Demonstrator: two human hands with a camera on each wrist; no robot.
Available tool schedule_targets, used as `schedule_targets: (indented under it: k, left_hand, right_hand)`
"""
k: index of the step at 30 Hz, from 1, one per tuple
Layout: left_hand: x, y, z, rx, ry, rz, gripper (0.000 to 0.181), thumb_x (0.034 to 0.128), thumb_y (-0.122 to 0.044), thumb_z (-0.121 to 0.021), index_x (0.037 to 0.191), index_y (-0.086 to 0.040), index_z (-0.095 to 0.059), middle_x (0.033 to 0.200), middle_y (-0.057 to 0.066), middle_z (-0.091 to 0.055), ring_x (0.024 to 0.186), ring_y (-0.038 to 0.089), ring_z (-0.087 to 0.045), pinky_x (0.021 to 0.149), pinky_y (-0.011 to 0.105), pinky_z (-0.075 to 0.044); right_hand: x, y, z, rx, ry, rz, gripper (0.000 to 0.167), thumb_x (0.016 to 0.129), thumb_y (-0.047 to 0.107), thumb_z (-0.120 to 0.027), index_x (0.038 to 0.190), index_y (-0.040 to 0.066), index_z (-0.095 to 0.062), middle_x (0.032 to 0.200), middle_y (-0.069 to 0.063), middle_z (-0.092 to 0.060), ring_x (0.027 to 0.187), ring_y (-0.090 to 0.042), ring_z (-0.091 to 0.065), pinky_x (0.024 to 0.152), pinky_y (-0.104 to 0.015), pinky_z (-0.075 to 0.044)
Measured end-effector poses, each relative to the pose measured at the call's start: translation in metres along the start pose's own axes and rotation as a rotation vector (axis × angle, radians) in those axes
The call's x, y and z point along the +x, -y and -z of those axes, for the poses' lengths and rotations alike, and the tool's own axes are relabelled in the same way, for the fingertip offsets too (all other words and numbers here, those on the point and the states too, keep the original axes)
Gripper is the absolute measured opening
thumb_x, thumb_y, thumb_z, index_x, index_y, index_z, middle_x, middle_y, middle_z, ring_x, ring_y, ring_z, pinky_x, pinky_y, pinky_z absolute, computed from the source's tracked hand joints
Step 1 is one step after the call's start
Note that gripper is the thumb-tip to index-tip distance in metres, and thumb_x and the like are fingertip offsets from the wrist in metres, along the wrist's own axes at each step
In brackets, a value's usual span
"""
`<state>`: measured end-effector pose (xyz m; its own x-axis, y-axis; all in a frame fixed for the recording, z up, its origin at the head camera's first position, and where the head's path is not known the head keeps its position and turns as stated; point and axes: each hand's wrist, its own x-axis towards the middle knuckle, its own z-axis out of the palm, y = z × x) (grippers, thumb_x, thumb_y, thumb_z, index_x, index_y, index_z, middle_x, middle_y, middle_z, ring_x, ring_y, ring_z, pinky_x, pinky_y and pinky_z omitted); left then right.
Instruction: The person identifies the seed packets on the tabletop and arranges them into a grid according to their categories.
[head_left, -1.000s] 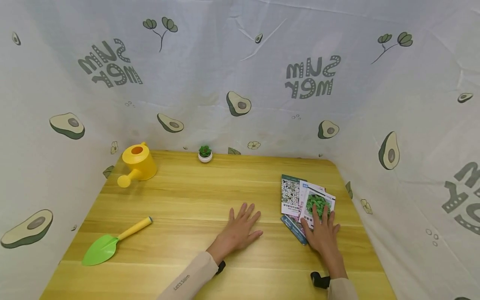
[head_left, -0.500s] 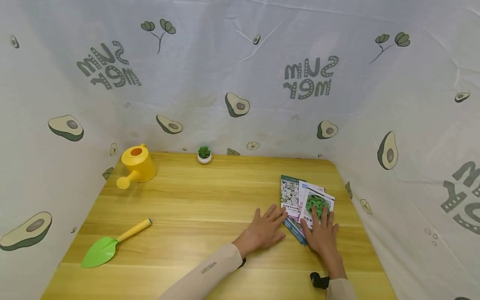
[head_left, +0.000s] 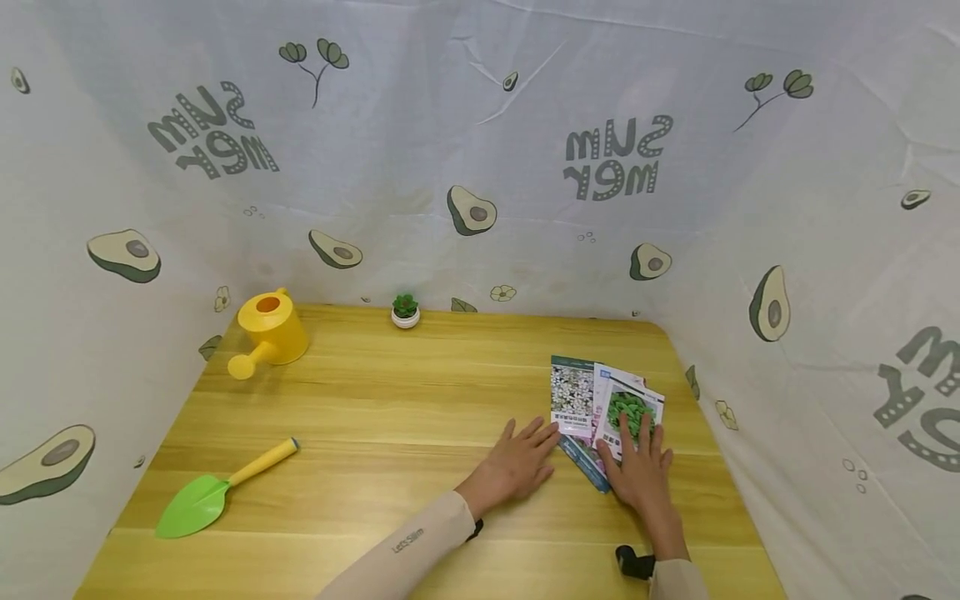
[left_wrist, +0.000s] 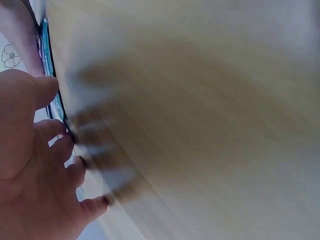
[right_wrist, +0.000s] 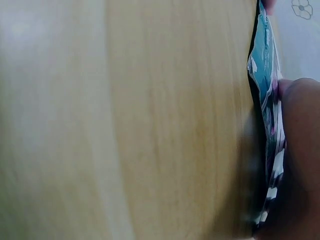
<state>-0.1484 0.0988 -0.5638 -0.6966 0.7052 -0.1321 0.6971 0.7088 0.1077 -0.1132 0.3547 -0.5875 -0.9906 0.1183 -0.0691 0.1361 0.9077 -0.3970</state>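
packets (head_left: 573,396): overlapping fan ahead of you, long axes mostly pointing away. your right hand (head_left: 642,477): nearer, fingers spread on the top packet (head_left: 627,407). your left hand (head_left: 517,463): apart from it, fingers extended at the fan's left edge, touch unclear.

The head view looks forward and down from above, taking in table (head_left: 420,383) and far cloth (head_left: 405,142); both wrist views, tilted sideways, sit low and close, sharing the packets' (head_left: 576,398) edge.
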Motion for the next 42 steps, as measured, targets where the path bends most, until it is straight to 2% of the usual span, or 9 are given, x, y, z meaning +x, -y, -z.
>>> schedule_targets:
  k: [10, 16, 18, 21, 24, 27, 32, 36, 42]
  left_hand:
    - [-0.014, -0.003, 0.002, 0.131, 0.009, 0.043, 0.062, 0.1155, -0.045, -0.046, 0.172, -0.021, -0.032, 0.178, -0.006, -0.028, 0.164, 0.015, -0.027, 0.128, 0.041, -0.035]
    - [-0.019, -0.004, -0.002, 0.302, -0.067, 0.077, 0.064, 0.1109, -0.056, -0.05, 0.164, -0.019, -0.047, 0.167, -0.001, -0.044, 0.156, 0.017, -0.04, 0.123, 0.047, -0.041]
    - [-0.021, -0.004, -0.005, 0.331, -0.097, 0.094, 0.066, 0.1093, -0.06, -0.051, 0.161, -0.018, -0.05, 0.161, 0.002, -0.047, 0.15, 0.02, -0.043, 0.122, 0.049, -0.042]
    - [-0.023, -0.001, -0.007, 0.314, -0.124, 0.111, 0.067, 0.1084, -0.061, -0.052, 0.159, -0.017, -0.051, 0.162, 0.007, -0.045, 0.151, 0.023, -0.042, 0.121, 0.049, -0.043]
    - [-0.024, 0.003, -0.009, 0.243, -0.115, 0.112, 0.065, 0.1094, -0.059, -0.052, 0.159, -0.016, -0.051, 0.173, 0.011, -0.034, 0.161, 0.028, -0.031, 0.124, 0.052, -0.04]
    - [-0.026, 0.006, -0.009, 0.163, -0.108, 0.106, 0.058, 0.1099, -0.055, -0.054, 0.152, -0.016, -0.055, 0.178, 0.01, -0.025, 0.166, 0.026, -0.021, 0.126, 0.058, -0.036]
    - [-0.031, 0.009, -0.01, 0.067, -0.112, 0.112, 0.047, 0.1097, -0.049, -0.058, 0.144, -0.016, -0.057, 0.175, 0.005, -0.034, 0.163, 0.023, -0.029, 0.125, 0.059, -0.036]
    - [-0.035, 0.01, -0.011, 0.078, -0.133, 0.122, 0.052, 0.1101, -0.048, -0.058, 0.151, -0.016, -0.054, 0.171, 0.003, -0.043, 0.159, 0.022, -0.038, 0.123, 0.054, -0.042]
    - [-0.042, 0.012, -0.012, 0.189, -0.19, 0.125, 0.051, 0.1098, -0.05, -0.057, 0.151, -0.02, -0.062, 0.153, 0.002, -0.056, 0.145, 0.022, -0.051, 0.117, 0.049, -0.047]
  right_hand:
    - [-0.003, 0.007, 0.001, 0.032, -0.02, -0.008, 0.088, 0.112, 0.057, -0.043, 0.169, -0.005, -0.018, 0.172, -0.041, 0.006, 0.156, -0.066, 0.011, 0.116, -0.088, 0.006]
    - [-0.001, 0.011, 0.006, 0.005, 0.034, -0.029, 0.085, 0.114, 0.052, -0.043, 0.169, -0.005, -0.014, 0.172, -0.041, 0.01, 0.156, -0.065, 0.014, 0.117, -0.086, 0.007]
    - [-0.001, 0.011, 0.007, -0.013, 0.057, -0.037, 0.084, 0.114, 0.05, -0.044, 0.17, -0.005, -0.013, 0.171, -0.041, 0.012, 0.156, -0.065, 0.015, 0.117, -0.086, 0.006]
    - [0.0, 0.013, 0.009, -0.025, 0.071, -0.041, 0.084, 0.114, 0.049, -0.044, 0.169, -0.006, -0.011, 0.171, -0.041, 0.013, 0.155, -0.066, 0.015, 0.117, -0.086, 0.005]
    - [0.0, 0.012, 0.009, -0.021, 0.061, -0.03, 0.084, 0.114, 0.05, -0.044, 0.169, -0.006, -0.013, 0.171, -0.042, 0.012, 0.155, -0.066, 0.014, 0.117, -0.087, 0.004]
    - [0.0, 0.008, 0.006, 0.011, 0.025, -0.006, 0.085, 0.113, 0.052, -0.044, 0.169, -0.006, -0.016, 0.17, -0.043, 0.009, 0.155, -0.067, 0.012, 0.115, -0.088, 0.005]
    - [0.002, -0.002, -0.003, 0.041, -0.036, 0.035, 0.09, 0.112, 0.06, -0.041, 0.169, -0.005, -0.016, 0.171, -0.043, 0.007, 0.155, -0.067, 0.012, 0.113, -0.09, 0.006]
    - [0.004, -0.007, -0.006, 0.037, -0.04, 0.043, 0.091, 0.112, 0.063, -0.038, 0.17, -0.003, -0.014, 0.171, -0.041, 0.01, 0.155, -0.067, 0.014, 0.113, -0.09, 0.006]
    - [0.002, -0.005, -0.003, 0.068, -0.03, 0.042, 0.091, 0.111, 0.061, -0.041, 0.17, -0.002, -0.014, 0.171, -0.041, 0.01, 0.155, -0.066, 0.015, 0.112, -0.09, 0.007]
